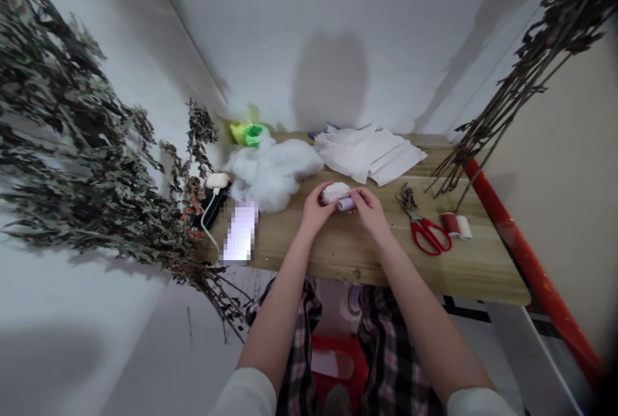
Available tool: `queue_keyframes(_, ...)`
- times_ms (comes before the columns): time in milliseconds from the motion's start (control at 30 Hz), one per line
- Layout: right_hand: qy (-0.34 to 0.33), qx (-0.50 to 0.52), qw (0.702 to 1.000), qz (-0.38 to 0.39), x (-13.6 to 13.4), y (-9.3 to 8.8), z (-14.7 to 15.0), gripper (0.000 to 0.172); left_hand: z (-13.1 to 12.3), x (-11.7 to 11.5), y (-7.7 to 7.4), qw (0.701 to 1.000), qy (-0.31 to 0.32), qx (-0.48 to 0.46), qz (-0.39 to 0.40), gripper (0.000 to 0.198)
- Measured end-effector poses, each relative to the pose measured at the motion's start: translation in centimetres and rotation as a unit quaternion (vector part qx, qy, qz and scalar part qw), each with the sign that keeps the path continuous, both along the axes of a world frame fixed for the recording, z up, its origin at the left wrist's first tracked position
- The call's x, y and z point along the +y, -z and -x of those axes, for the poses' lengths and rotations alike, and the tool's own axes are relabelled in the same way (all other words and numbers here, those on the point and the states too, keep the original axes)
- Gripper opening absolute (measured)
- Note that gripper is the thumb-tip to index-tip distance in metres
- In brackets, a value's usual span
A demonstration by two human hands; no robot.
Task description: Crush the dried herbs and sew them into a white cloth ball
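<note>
Both my hands meet over the middle of the wooden table [367, 255]. My left hand [316, 208] is closed around a small white stuffed cloth bundle [335, 192]. My right hand [367, 207] pinches a small pale lilac piece [346, 204] at the bundle's lower right end. A heap of white stuffing [273, 170] lies just left of my hands, touching the table's back left part.
Folded white cloth sheets [371, 153] lie at the back. Red-handled scissors [427, 230] and a red and white thread spool [456, 225] sit to the right. A lit phone [240, 232], a charger [217, 181] and green bag [248, 133] are left. Dried branches [82, 152] hang at both sides.
</note>
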State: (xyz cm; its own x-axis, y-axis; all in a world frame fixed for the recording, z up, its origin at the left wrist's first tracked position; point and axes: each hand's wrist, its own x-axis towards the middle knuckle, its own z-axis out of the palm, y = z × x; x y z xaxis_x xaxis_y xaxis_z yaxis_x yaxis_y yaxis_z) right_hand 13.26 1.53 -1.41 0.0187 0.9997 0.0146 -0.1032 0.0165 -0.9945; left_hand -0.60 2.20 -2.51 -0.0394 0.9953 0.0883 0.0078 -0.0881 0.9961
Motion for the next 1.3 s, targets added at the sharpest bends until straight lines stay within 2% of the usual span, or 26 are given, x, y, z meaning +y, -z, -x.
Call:
queue_keyframes(200, -0.027, -0.032, 0.999, -0.005, -0.1, -0.7, -1.0, 0.031, -0.1, -0.4, -0.8, 0.973, 0.051, -0.174, 0.14, 0.04)
queue_keyframes(400, -0.046, -0.053, 0.997, 0.016, 0.0, -0.1, -1.1, 0.034, -0.2, -0.3, -1.0, 0.957, 0.001, -0.241, 0.161, 0.034)
queue_keyframes(567, -0.093, -0.072, 0.993, 0.034, 0.0, 0.6, -1.1, 0.037, -0.1, 0.0, -0.9, 0.949, -0.022, -0.262, 0.173, 0.032)
queue_keyframes(767, -0.111, -0.137, 0.984, 0.024, 0.1, 1.1, -1.6, 0.037, 0.3, 0.2, -1.0, 0.934, -0.026, -0.303, 0.187, 0.028)
queue_keyframes(1033, -0.172, -0.127, 0.977, 0.024, 0.0, 1.1, -1.8, 0.035, 0.5, 0.2, -1.6, 0.915, 0.0, -0.349, 0.2, 0.029)
queue_keyframes(1300, -0.217, -0.114, 0.966, 0.085, -0.1, 1.0, -1.6, 0.032, 0.9, 0.4, -1.6, 0.915, 0.002, -0.34, 0.218, 0.031)
